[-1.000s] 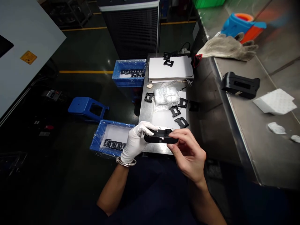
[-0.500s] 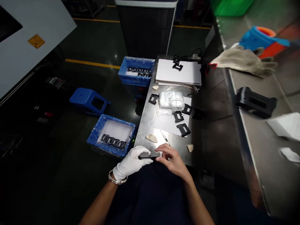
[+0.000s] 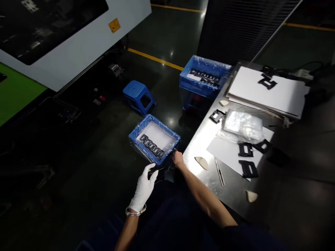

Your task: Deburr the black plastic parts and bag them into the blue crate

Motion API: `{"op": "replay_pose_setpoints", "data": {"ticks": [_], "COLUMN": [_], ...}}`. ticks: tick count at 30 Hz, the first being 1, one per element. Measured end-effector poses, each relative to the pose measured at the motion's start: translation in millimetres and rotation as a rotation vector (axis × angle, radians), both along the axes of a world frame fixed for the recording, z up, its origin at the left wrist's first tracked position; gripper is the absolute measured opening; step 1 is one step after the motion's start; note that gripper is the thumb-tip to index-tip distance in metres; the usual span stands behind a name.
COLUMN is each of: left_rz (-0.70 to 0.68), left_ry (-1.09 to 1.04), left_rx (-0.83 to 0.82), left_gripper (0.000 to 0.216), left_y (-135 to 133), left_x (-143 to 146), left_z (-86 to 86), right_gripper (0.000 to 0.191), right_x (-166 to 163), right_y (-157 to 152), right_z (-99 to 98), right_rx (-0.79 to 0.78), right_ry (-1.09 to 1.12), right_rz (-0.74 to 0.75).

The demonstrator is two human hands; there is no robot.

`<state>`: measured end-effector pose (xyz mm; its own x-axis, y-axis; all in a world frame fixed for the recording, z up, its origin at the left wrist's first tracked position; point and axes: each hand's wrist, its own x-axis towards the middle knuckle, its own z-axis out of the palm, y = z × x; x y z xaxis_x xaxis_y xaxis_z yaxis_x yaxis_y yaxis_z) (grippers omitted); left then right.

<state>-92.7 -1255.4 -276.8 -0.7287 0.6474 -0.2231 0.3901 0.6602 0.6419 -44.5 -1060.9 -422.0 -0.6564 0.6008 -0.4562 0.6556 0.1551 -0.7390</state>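
My left hand [image 3: 143,188], in a white glove with a metal bracelet at the wrist, is held near the front edge of a blue bin [image 3: 171,134]. Its thumb and fingers are apart with nothing between them. My bare right hand [image 3: 178,158] reaches to the bin's right corner, beside the table edge. Its fingers are curled closed; a small dark bit shows at them, too hidden to name. Inside the lined bin, a row of black plastic parts [image 3: 151,146] lies on a white sheet [image 3: 159,136].
On the metal table [image 3: 190,153] are black frame-like parts [image 3: 248,169], a stack of clear plastic bags [image 3: 243,123], white sheets [image 3: 267,90], a slim pen-like tool [image 3: 219,171] and beige pieces [image 3: 201,162]. A second blue bin [image 3: 199,89] and a blue stool [image 3: 136,89] stand beyond.
The view has swung left. My hands have parted, and the black part they held together is no longer visible. My right hand has moved to the bin's corner; my left hand has opened.
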Motion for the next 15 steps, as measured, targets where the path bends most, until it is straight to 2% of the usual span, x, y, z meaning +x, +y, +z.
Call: {"op": "replay_pose_setpoints", "data": {"ticks": [2, 6, 8, 10, 13, 15], "left_rz": [-0.034, -0.154, -0.177, -0.178, -0.213, -0.236], "left_ry": [0.054, 0.195, 0.242, 0.255, 0.265, 0.282], "left_rx": [-0.037, -0.263, -0.321, -0.334, -0.346, -0.331], "left_gripper": [0.035, 0.027, 0.029, 0.04, 0.051, 0.041], "left_y": [-15.5, -38.4, -40.6, -35.8, -20.6, -9.9], "left_x": [-11.6, -30.2, -31.7, -25.0, -0.7, 21.1], "left_z": [-11.9, -37.4, -42.8, -41.5, -33.2, -29.6], "right_gripper": [0.016, 0.021, 0.03, 0.039, 0.049, 0.052], "right_x": [6.9, 29.0, 34.5, 35.0, 32.8, 34.0], "right_y": [-10.9, -31.4, -35.3, -36.2, -37.9, -40.1], "right_z": [5.1, 27.8, 42.9, 58.2, 78.8, 90.0], "right_rx": [0.07, 0.141, 0.018, -0.187, -0.433, -0.513], "right_ry": [0.072, 0.32, 0.531, 0.696, 0.801, 0.811], "right_rz": [0.054, 0.188, 0.249, 0.256, 0.216, 0.242]}}
